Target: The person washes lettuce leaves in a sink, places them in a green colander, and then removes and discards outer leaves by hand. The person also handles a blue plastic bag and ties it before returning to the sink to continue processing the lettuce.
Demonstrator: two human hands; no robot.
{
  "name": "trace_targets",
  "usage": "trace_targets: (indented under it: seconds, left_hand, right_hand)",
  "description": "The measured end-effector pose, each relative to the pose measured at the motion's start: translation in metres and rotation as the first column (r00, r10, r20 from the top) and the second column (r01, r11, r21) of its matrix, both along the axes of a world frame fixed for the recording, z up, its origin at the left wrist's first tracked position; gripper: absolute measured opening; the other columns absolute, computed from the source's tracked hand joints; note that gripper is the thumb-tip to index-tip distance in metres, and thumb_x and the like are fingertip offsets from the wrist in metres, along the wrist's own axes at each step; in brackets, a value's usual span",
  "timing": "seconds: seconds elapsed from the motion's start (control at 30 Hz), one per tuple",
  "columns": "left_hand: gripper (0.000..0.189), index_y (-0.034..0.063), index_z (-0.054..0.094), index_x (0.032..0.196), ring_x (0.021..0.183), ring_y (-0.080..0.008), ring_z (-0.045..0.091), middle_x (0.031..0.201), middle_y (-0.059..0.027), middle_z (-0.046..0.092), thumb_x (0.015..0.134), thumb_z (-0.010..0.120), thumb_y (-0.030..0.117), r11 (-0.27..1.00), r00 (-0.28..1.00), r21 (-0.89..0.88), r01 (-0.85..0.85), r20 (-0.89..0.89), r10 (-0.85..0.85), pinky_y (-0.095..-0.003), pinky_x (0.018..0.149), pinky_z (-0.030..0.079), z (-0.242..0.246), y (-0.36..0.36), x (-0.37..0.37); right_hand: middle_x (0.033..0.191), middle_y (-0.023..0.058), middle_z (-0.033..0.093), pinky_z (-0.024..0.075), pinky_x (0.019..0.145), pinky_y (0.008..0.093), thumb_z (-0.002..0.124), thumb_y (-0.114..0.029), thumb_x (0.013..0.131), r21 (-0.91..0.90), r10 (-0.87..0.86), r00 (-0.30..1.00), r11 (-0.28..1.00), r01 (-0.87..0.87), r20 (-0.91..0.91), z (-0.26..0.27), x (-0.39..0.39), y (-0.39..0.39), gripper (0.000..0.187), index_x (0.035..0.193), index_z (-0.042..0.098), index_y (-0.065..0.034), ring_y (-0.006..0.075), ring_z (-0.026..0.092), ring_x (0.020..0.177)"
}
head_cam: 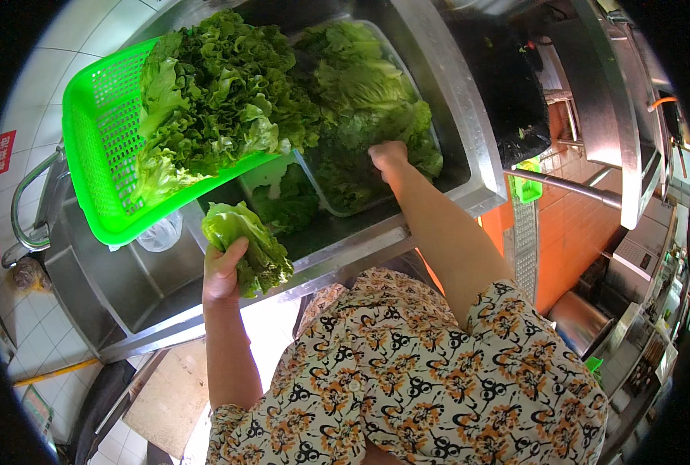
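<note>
My left hand grips a small bunch of green lettuce leaves, thumb across the front, above the near edge of a stainless steel sink. To the right, my right hand reaches into a clear plastic tub standing in the sink basin. Its fingertips are hidden among the wet lettuce there, so whether they hold a leaf is unclear. A bright green plastic basket, tilted across the sink, carries a large heap of curly lettuce.
Left of the basket is a curved metal faucet. A clear plastic bag lies below the basket. Beyond the sink's right rim hangs black plastic sheeting, with a metal bar near it. A wooden board stands at lower left.
</note>
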State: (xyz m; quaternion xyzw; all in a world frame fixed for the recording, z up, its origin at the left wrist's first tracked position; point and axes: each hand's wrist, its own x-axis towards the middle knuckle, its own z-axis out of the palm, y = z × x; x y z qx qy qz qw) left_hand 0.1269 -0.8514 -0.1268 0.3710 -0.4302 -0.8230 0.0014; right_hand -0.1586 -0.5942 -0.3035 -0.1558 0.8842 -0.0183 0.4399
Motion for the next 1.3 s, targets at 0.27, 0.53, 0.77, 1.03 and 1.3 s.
trace_targets:
  seconds: [0.27,0.53,0.77,1.03,1.3]
  left_hand:
    - [0.043,-0.0002,0.056,0.131,0.104,-0.0258,0.067,0.118,-0.0113,0.065,0.090,0.065,0.006,0.999,0.999,0.031,0.031,-0.031,-0.030,-0.0407,0.091,0.056,-0.004,0.009,-0.002]
    - [0.047,0.0013,0.053,0.135,0.106,-0.0293,0.067,0.120,-0.0147,0.065,0.091,0.066,0.010,0.998,0.998,-0.007,0.061,0.002,-0.061,-0.0430,0.093,0.056,-0.009,0.020,-0.010]
    - [0.045,0.0001,0.054,0.134,0.103,-0.0272,0.068,0.117,-0.0131,0.067,0.091,0.066,0.010,0.995,0.997,0.055,0.077,-0.004,-0.077,-0.0412,0.090,0.056,-0.009,0.025,-0.009]
    - [0.038,-0.0001,0.057,0.130,0.102,-0.0253,0.068,0.116,-0.0114,0.067,0.093,0.065,0.006,0.994,0.997,0.073,0.082,-0.017,-0.081,-0.0408,0.090,0.057,-0.003,0.036,-0.015]
    - [0.038,0.0004,0.057,0.130,0.103,-0.0246,0.067,0.117,-0.0109,0.066,0.093,0.064,0.005,0.995,0.997,0.052,0.080,-0.002,-0.080,-0.0398,0.089,0.057,0.005,0.037,-0.019]
  right_hand:
    - [0.066,0.0119,0.056,0.0421,0.050,0.0416,0.068,-0.010,0.092,-0.438,-0.697,0.558,0.372,0.819,0.451,-0.002,0.015,0.040,0.018,0.081,0.059,0.0008,0.0259,0.056,0.056]
    - [0.064,0.0124,0.058,0.0469,0.050,0.0409,0.069,-0.014,0.093,-0.135,-0.664,0.739,0.727,0.674,0.116,0.015,-0.006,-0.009,0.026,0.075,0.059,-0.0001,0.0206,0.053,0.051]
    - [0.069,0.0117,0.062,0.0441,0.048,0.0352,0.068,-0.004,0.089,-0.352,-0.719,0.554,0.434,0.829,0.420,0.063,0.010,0.045,0.013,0.092,0.065,0.0083,0.0174,0.057,0.056]
    - [0.079,0.0047,0.061,0.0451,0.052,0.0304,0.073,-0.011,0.090,-0.386,-0.570,0.551,0.394,0.834,0.610,0.140,0.013,0.086,0.022,0.101,0.065,0.0064,0.0134,0.056,0.061]
    - [0.087,0.0064,0.068,0.0522,0.069,0.0287,0.070,-0.011,0.092,-0.481,-0.389,0.486,0.119,0.869,0.782,0.166,0.013,0.102,0.018,0.103,0.069,0.0023,0.0155,0.064,0.075]
